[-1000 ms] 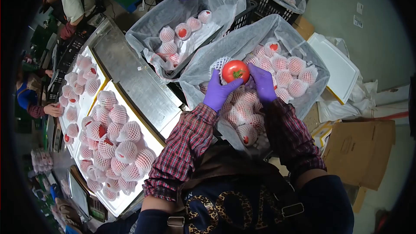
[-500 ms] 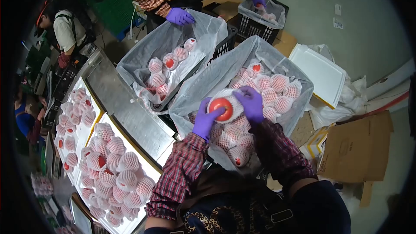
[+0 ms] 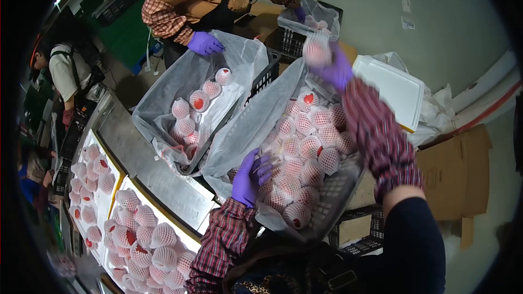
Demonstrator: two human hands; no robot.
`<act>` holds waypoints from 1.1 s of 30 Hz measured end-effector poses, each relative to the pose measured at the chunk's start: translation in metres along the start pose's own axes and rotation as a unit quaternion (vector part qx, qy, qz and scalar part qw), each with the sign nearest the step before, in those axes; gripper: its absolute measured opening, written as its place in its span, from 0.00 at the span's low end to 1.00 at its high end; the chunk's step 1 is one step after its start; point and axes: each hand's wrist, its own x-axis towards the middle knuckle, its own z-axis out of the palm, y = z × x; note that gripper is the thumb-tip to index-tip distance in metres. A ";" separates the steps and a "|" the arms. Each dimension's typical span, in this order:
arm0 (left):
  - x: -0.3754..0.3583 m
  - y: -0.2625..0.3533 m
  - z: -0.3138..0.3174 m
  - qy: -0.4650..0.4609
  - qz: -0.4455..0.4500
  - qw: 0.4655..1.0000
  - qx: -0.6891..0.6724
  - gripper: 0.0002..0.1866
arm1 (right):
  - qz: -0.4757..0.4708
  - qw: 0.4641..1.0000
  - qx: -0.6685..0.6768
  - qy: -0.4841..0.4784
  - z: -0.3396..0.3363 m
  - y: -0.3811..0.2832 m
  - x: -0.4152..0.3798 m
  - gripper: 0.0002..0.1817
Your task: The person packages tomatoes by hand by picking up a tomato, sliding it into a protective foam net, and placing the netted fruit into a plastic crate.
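My right hand (image 3: 339,69), in a purple glove, is raised over the far corner of the near crate. It grips an apple (image 3: 317,51) in a white foam net, blurred by motion. Below it, the near crate (image 3: 340,188) has a translucent plastic liner (image 3: 248,125) and holds several netted apples (image 3: 298,155), red skin showing on some. My left hand (image 3: 249,179), also gloved in purple, hovers at the crate's left side beside the apples, its fingers loosely curled and apart, with nothing visible in them.
A second lined crate (image 3: 163,98) with netted apples stands beyond, a co-worker's gloved hand (image 3: 205,43) on its rim. To the left, netted apples (image 3: 147,239) lie on a lit white surface. A foam box lid (image 3: 389,87) and cardboard box (image 3: 455,177) are at right.
Both hands held an apple over the crate before. Now my left hand has let go and lowered, while my right has carried a netted apple up and away. The crate's right wall is now exposed.
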 end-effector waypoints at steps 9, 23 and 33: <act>0.005 -0.002 -0.004 0.126 0.055 0.990 -0.021 0.26 | 0.128 0.956 -0.099 -0.246 0.036 -0.005 0.045 0.15; 0.009 -0.001 -0.009 0.085 0.055 0.995 0.003 0.24 | 0.061 0.634 -0.763 -0.114 0.050 0.150 -0.096 0.30; -0.007 0.006 0.014 0.036 0.072 0.997 -0.006 0.28 | 0.170 0.981 -0.055 -0.073 0.149 -0.015 -0.130 0.33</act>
